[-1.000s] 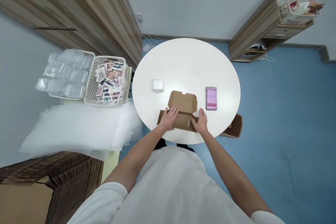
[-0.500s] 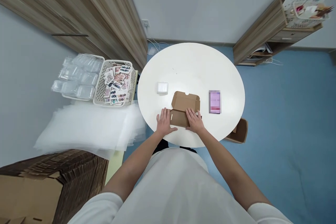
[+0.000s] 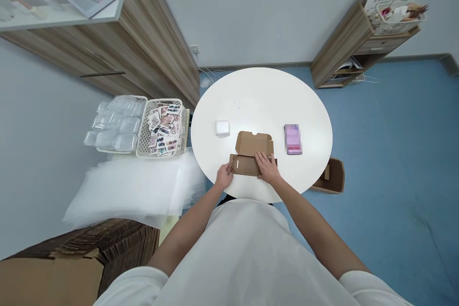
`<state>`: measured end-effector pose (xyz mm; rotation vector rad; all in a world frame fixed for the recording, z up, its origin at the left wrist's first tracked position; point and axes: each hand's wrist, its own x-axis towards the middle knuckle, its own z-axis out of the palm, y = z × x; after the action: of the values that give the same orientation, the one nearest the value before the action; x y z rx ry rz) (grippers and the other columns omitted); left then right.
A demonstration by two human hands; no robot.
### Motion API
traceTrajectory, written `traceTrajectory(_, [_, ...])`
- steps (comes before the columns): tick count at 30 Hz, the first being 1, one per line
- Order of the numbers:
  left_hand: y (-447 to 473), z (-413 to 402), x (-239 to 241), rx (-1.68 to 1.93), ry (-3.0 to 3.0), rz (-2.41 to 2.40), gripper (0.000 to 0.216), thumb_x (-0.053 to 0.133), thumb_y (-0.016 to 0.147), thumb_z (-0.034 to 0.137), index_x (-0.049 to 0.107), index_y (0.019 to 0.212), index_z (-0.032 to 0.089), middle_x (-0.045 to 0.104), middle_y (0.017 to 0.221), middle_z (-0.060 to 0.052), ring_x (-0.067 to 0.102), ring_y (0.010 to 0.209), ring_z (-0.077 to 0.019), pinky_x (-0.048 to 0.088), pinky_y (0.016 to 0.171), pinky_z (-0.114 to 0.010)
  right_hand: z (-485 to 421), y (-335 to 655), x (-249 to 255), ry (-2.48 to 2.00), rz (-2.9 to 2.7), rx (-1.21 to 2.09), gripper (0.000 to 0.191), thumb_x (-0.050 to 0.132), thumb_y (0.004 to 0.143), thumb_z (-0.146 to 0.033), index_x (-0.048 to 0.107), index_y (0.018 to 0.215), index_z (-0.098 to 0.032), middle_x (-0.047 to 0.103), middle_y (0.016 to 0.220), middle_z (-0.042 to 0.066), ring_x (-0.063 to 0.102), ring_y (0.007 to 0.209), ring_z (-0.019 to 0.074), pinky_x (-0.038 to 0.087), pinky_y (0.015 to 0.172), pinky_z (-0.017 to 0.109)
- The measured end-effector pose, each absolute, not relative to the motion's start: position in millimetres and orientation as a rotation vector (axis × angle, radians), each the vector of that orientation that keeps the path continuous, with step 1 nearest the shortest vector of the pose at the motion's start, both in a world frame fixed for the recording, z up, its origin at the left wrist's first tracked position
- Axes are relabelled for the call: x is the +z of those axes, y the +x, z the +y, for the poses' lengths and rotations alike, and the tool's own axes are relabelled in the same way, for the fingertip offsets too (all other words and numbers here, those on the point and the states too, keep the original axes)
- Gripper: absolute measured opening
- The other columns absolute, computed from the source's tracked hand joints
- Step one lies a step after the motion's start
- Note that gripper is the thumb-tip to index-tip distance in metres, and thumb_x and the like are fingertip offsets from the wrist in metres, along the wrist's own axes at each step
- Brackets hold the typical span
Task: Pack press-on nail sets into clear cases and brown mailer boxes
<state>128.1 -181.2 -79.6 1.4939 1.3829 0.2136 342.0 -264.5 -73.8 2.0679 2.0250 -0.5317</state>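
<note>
A brown box (image 3: 253, 149) sits open on the white table (image 3: 265, 100), at the side close to the person. Its lid is laid back toward the middle of the table. The person's right hand (image 3: 267, 168) is open and lies on the right part of the box, fingers spread a little. The left hand (image 3: 224, 175) has bent fingers touching the left end of the box; it is too small to tell if they pinch it. Also on the table are a little white pack (image 3: 223, 128) on the left and a phone (image 3: 293, 139) with a blurry pink screen on the right. Left of the table, a white basket (image 3: 143, 138) holds picture cards (image 3: 165, 129). White sheets (image 3: 136, 186) lie left of the table too.
</note>
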Motion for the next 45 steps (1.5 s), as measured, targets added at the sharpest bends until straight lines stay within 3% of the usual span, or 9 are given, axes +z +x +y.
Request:
traceTrajectory(5, [132.5, -177.2, -85.6, 0.246, 1.351, 1.531, 0.05, 0.062, 0.069, 0.023, 0.047, 0.116, 0.014, 0.049, 0.122, -0.014, 0.054, 0.103, -0.0199, 0.044, 0.084, -0.03, -262.5, 340.5, -74.4, 2.079, 2.013, -0.537, 0.099, 0.065, 0.063, -0.037, 0.007, 0.14, -0.015, 0.012, 0.146, 0.011, 0.006, 0.134, 0.0286, 0.003, 0.104, 0.056])
traceTrajectory(11, [128.9, -167.5, -84.9, 0.194, 1.421, 1.494, 0.032, 0.047, 0.077, 0.014, 0.054, 0.108, 0.015, 0.062, 0.103, -0.008, 0.058, 0.093, -0.0168, 0.044, 0.083, -0.029, -261.8, 339.6, -72.5, 2.085, 2.011, -0.566, 0.098, 0.065, 0.063, -0.038, 0.008, 0.14, -0.016, 0.013, 0.146, 0.012, 0.004, 0.134, 0.0294, 0.002, 0.104, 0.056])
traceTrajectory(15, [127.0, -175.2, -70.7, 0.256, 1.544, 1.462, 0.03, 0.041, 0.08, 0.016, 0.057, 0.105, 0.018, 0.064, 0.102, -0.005, 0.059, 0.091, -0.0155, 0.046, 0.082, -0.028, -259.1, 337.4, -72.3, 2.077, 1.991, -0.582, 0.102, 0.067, 0.061, -0.035, 0.006, 0.14, -0.016, 0.014, 0.145, 0.012, 0.004, 0.134, 0.0283, 0.002, 0.104, 0.056])
traceTrajectory(23, [146.1, -185.6, -60.7, 0.239, 1.509, 1.43, 0.038, 0.049, 0.071, 0.009, 0.053, 0.108, 0.016, 0.062, 0.101, -0.007, 0.059, 0.089, -0.0152, 0.048, 0.08, -0.029, -257.7, 331.4, -70.5, 2.096, 1.964, -0.623, 0.09, 0.06, 0.068, -0.029, 0.006, 0.14, -0.019, 0.014, 0.146, 0.009, 0.005, 0.134, 0.0273, 0.004, 0.104, 0.058])
traceTrajectory(28, [147.8, -188.5, -62.4, 0.25, 1.678, 1.385, 0.043, 0.056, 0.072, 0.023, 0.049, 0.114, 0.015, 0.052, 0.111, -0.011, 0.055, 0.093, -0.0177, 0.047, 0.08, -0.032, -257.1, 331.3, -68.0, 2.085, 1.952, -0.624, 0.097, 0.066, 0.064, -0.031, 0.006, 0.14, -0.019, 0.012, 0.146, 0.01, 0.005, 0.134, 0.0277, 0.005, 0.103, 0.059])
traceTrajectory(31, [147.3, -188.2, -64.3, 0.237, 1.738, 1.395, 0.033, 0.05, 0.078, 0.027, 0.051, 0.108, 0.015, 0.048, 0.114, -0.012, 0.052, 0.098, -0.0185, 0.044, 0.085, -0.033, -256.3, 332.0, -68.6, 2.072, 1.964, -0.619, 0.1, 0.067, 0.063, -0.035, 0.005, 0.14, -0.019, 0.01, 0.146, 0.011, 0.004, 0.134, 0.0285, 0.006, 0.102, 0.06])
traceTrajectory(34, [151.4, -185.1, -67.5, 0.191, 1.778, 1.391, 0.022, 0.042, 0.081, 0.02, 0.054, 0.099, 0.016, 0.052, 0.105, -0.01, 0.054, 0.093, -0.0166, 0.043, 0.086, -0.032, -256.0, 332.4, -69.4, 2.075, 1.971, -0.621, 0.1, 0.067, 0.064, -0.036, 0.005, 0.14, -0.02, 0.011, 0.146, 0.011, 0.004, 0.134, 0.0289, 0.006, 0.102, 0.06])
traceTrajectory(39, [161.4, -177.7, -72.1, 0.081, 1.807, 1.438, 0.02, 0.049, 0.074, 0.014, 0.05, 0.094, 0.017, 0.055, 0.098, -0.006, 0.056, 0.084, -0.0148, 0.044, 0.077, -0.029, -255.7, 331.8, -67.8, 2.09, 1.961, -0.626, 0.097, 0.067, 0.064, -0.034, 0.007, 0.14, -0.02, 0.011, 0.146, 0.012, 0.004, 0.134, 0.0292, 0.005, 0.102, 0.06])
traceTrajectory(45, [168.0, -163.8, -75.3, -0.029, 1.592, 1.538, 0.031, 0.057, 0.071, 0.024, 0.045, 0.099, 0.019, 0.06, 0.094, -0.005, 0.059, 0.078, -0.014, 0.044, 0.07, -0.026, -256.8, 331.6, -67.9, 2.072, 1.968, -0.621, 0.098, 0.067, 0.064, -0.033, 0.005, 0.14, -0.019, 0.012, 0.146, 0.011, 0.002, 0.134, 0.0282, 0.005, 0.104, 0.058])
